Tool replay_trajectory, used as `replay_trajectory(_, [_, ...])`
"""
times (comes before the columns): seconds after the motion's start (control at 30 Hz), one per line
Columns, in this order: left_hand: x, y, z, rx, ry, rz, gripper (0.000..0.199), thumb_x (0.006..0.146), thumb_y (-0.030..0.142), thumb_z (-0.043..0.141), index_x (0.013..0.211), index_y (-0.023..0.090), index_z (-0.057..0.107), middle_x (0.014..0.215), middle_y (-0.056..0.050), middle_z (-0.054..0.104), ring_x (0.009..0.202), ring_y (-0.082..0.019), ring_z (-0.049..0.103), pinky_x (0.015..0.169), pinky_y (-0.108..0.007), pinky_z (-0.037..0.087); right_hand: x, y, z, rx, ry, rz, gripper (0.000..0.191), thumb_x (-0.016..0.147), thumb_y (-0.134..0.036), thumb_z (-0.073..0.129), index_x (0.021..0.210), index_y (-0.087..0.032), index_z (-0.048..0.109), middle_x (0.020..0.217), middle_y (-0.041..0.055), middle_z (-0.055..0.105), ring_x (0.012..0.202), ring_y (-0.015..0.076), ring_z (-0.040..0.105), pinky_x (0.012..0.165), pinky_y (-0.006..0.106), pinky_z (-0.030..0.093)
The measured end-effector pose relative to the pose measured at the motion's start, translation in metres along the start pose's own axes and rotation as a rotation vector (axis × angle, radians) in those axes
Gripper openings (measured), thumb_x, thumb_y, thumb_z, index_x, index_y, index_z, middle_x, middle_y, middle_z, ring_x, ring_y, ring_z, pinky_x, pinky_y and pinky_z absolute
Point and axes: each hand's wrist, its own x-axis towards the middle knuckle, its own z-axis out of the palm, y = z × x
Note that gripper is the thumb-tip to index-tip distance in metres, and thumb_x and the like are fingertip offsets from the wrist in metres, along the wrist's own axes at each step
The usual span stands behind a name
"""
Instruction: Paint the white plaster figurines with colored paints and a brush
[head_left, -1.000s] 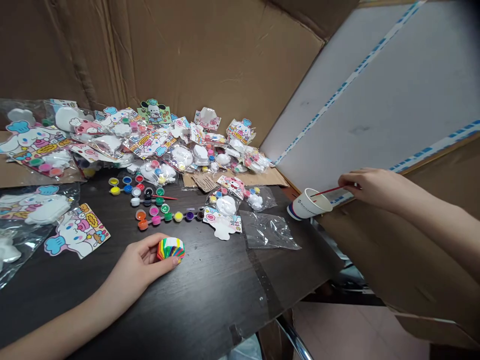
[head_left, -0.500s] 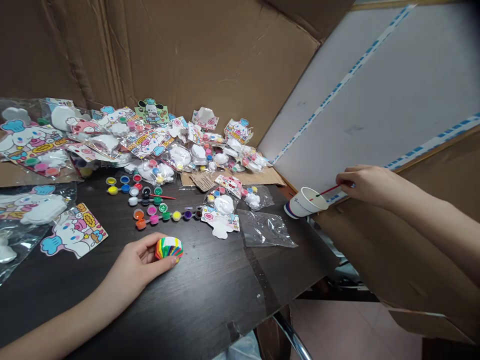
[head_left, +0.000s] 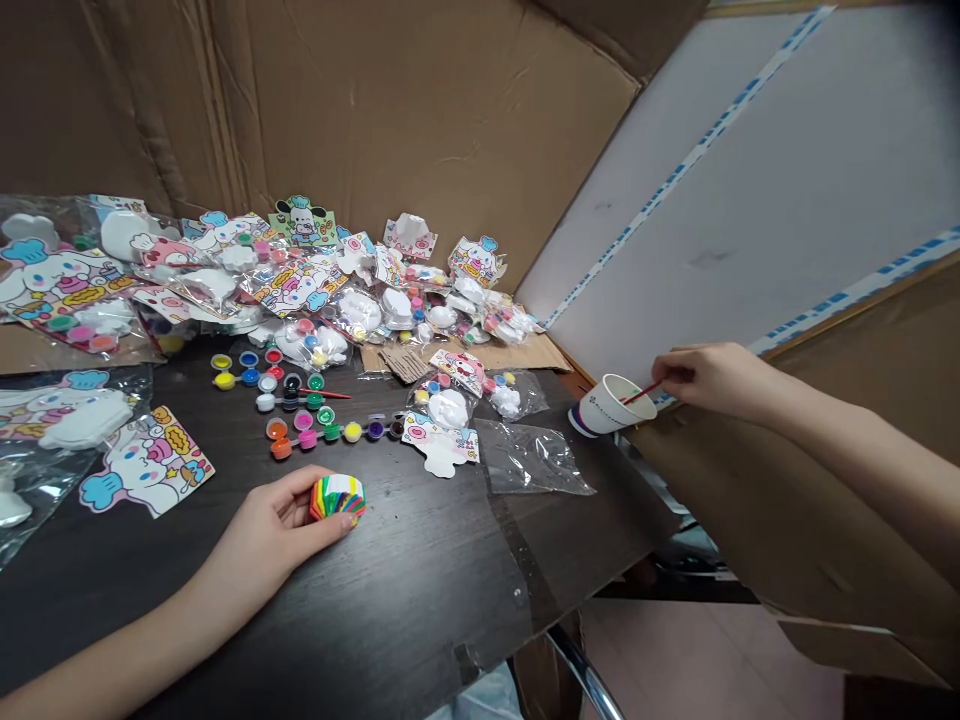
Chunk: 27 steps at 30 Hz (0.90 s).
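Observation:
My left hand is closed round a small figure painted in rainbow stripes with a white top, low over the dark table. On the right, my right hand pinches a red paintbrush, whose lower end is inside a white paper cup. The cup stands tilted at the table's right edge. Beyond my left hand lie open paint pots in several colours, with a second red brush resting across them.
Bagged white figures with paints are heaped along the cardboard at the back. A cartoon card lies at the left, a clear plastic bag near the cup. The table edge drops off at the right.
My right hand has moved left and slightly down, and the brush has gone deeper into the cup. My left hand has kept its place with the painted figure.

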Motion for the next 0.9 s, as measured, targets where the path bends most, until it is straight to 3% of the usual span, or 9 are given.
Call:
replay_trajectory(0.13, [0.001, -0.001, 0.0, 0.004, 0.001, 0.005, 0.026, 0.056, 0.035, 0.076, 0.077, 0.02, 0.069, 0.077, -0.001, 0.073, 0.08, -0.022, 0.068, 0.073, -0.028, 0.055, 0.006, -0.004, 0.007, 0.021, -0.088, 0.005, 0.012, 0.079, -0.02, 0.053, 0.069, -0.019, 0.061, 0.067, 0.0001, 0.063, 0.059, 0.0124, 0.054, 0.059, 0.025, 0.042])
replay_trajectory(0.33, [0.001, 0.0, 0.001, 0.032, 0.006, 0.02, 0.026, 0.058, 0.035, 0.074, 0.078, 0.02, 0.068, 0.076, -0.001, 0.073, 0.078, -0.022, 0.068, 0.072, -0.027, 0.056, 0.009, -0.01, 0.011, 0.041, -0.266, -0.001, 0.025, 0.092, -0.036, 0.053, 0.084, -0.014, 0.062, 0.076, -0.0003, 0.062, 0.067, 0.0108, 0.059, 0.066, 0.028, 0.051])
replay_trajectory(0.6, [-0.002, 0.014, 0.003, 0.015, 0.021, -0.039, 0.025, 0.05, 0.032, 0.075, 0.07, 0.02, 0.067, 0.071, -0.001, 0.071, 0.075, -0.022, 0.067, 0.071, -0.029, 0.056, 0.01, -0.022, 0.022, 0.013, -0.325, 0.047, 0.021, 0.092, -0.033, 0.054, 0.094, -0.014, 0.062, 0.091, 0.0033, 0.064, 0.08, 0.0136, 0.062, 0.074, 0.031, 0.053])
replay_trajectory(0.9, [-0.004, 0.019, 0.004, 0.009, 0.029, -0.057, 0.026, 0.049, 0.033, 0.075, 0.069, 0.019, 0.067, 0.07, -0.001, 0.07, 0.074, -0.022, 0.067, 0.071, -0.029, 0.055, 0.016, -0.025, 0.023, 0.005, -0.343, 0.039, 0.021, 0.092, -0.033, 0.054, 0.095, -0.014, 0.062, 0.093, 0.0036, 0.064, 0.081, 0.0138, 0.062, 0.074, 0.031, 0.054])
